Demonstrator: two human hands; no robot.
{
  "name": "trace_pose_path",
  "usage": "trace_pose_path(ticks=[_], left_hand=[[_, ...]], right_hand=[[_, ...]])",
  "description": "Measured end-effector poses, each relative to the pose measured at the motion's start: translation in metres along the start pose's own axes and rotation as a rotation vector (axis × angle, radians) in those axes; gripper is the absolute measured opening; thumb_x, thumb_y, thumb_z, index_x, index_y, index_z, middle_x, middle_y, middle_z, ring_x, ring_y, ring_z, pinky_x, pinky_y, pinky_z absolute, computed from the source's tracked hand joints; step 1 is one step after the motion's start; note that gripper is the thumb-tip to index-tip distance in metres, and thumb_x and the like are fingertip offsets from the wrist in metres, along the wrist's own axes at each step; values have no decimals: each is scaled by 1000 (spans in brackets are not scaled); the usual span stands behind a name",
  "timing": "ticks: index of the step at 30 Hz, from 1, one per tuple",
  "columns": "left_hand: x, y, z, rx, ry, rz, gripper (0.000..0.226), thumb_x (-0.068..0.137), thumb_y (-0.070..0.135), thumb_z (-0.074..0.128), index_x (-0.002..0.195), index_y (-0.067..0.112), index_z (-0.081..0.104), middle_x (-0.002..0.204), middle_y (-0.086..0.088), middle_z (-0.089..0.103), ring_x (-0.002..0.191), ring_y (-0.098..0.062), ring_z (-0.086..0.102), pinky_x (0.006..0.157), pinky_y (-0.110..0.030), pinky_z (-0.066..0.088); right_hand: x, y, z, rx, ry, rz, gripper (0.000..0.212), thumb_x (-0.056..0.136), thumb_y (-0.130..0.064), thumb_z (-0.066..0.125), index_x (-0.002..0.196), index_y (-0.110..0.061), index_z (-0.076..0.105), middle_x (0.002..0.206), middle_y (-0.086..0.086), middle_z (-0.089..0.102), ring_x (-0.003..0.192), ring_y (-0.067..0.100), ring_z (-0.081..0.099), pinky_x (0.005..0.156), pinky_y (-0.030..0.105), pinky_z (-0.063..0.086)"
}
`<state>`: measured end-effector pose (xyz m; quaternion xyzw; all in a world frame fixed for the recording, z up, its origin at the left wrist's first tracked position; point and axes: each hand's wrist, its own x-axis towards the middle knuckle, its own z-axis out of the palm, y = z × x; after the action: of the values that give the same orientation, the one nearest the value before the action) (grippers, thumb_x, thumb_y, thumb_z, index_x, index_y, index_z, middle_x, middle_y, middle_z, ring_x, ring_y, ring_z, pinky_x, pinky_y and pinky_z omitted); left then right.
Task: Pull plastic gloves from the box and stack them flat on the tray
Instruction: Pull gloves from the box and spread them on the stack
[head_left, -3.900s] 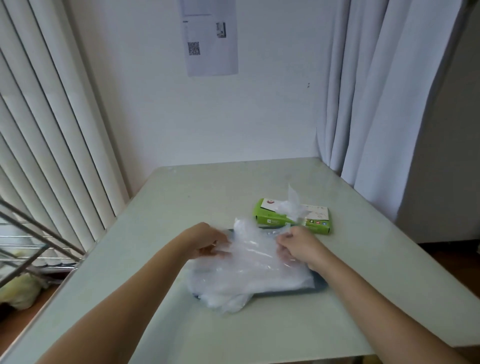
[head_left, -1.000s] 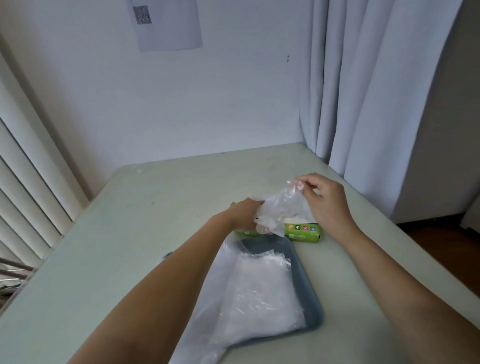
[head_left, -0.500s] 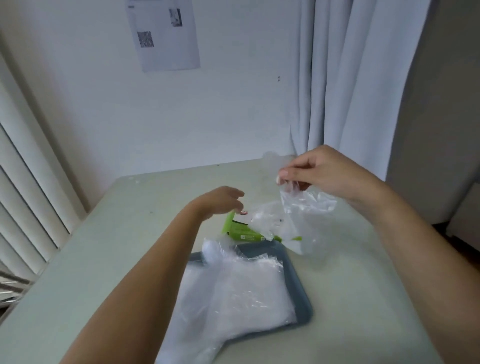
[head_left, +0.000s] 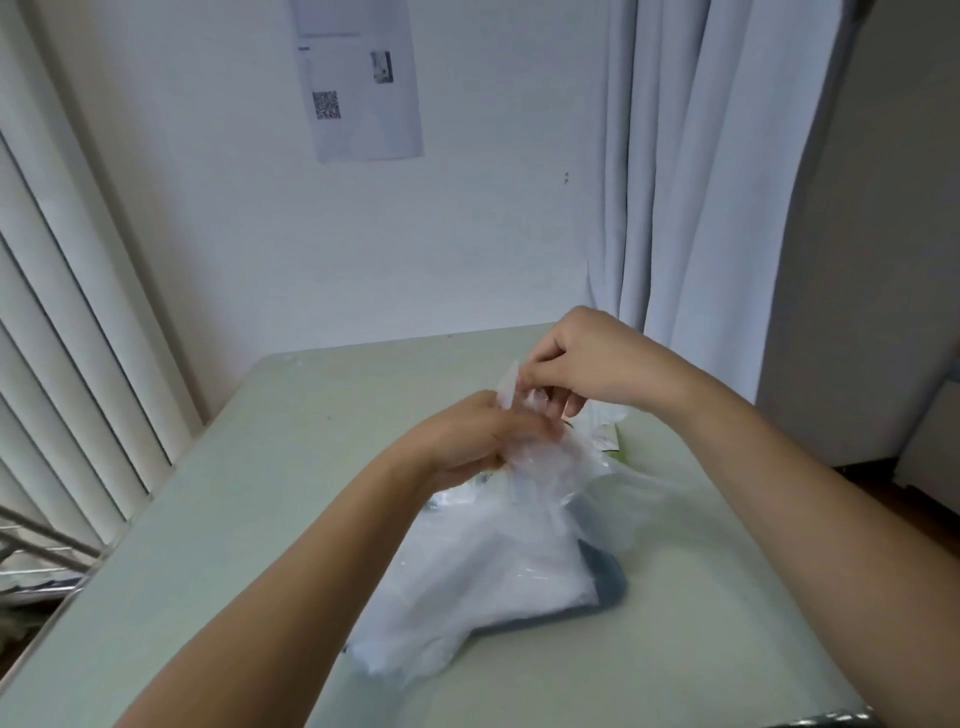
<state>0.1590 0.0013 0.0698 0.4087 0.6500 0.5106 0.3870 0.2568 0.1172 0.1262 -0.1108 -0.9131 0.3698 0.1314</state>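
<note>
Two bare forearms, uncovered along the whole visible length. Bare left hand (head_left: 467, 441) and bare right hand (head_left: 592, 364) as well, both fully exposed. Seen from fingertips to near the elbows.

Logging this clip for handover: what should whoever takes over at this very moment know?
Left hand grips the loose glove low down.
Right hand pinches its top edge; the glove hangs above the tray's far end.
The stack of gloves lies on the blue tray, spilling over its near edge.
The green box is mostly hidden behind the glove.
Left to do: lay this glove flat on the stack, then pull more.
</note>
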Motion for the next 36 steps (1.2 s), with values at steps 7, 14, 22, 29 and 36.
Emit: trace_pose_path(ticks=[7,14,22,29,36], left_hand=[[-31,-12,-12,-327,156,-125,19,94,3,51,96,-10,65,86,-16,67,76,-23,67,85,-40,55],[-50,-41,-41,-470,255,-288,23,94,7,49,97,-4,68,104,-16,71,85,-25,67,80,-31,52],[-64,-95,-52,-22,422,-339,11,85,2,65,92,-4,70,71,-10,71,57,-15,65,60,-24,55],[-69,-101,-71,879,723,-381,29,88,13,55,117,14,61,102,-2,69,87,-19,66,71,-24,48],[-55,-72,-3,947,430,177,29,94,10,49,112,17,70,110,3,69,100,-17,64,83,-19,44]], right_hand=[[-16,27,2,176,-220,-89,62,70,-42,79,125,-37,52,118,-8,61,103,3,63,90,24,52],[-22,67,55,356,-152,16,18,88,-3,64,99,-16,67,96,5,69,83,7,66,77,16,50],[0,100,115,78,-15,221,14,87,-18,67,78,-7,69,57,-6,57,52,2,50,54,17,41],[2,123,135,-50,-28,289,23,78,-21,66,65,-3,60,60,1,58,60,15,53,59,28,47],[0,127,136,-84,-12,261,24,82,-22,70,69,-4,62,61,-4,60,54,6,55,53,23,40]])
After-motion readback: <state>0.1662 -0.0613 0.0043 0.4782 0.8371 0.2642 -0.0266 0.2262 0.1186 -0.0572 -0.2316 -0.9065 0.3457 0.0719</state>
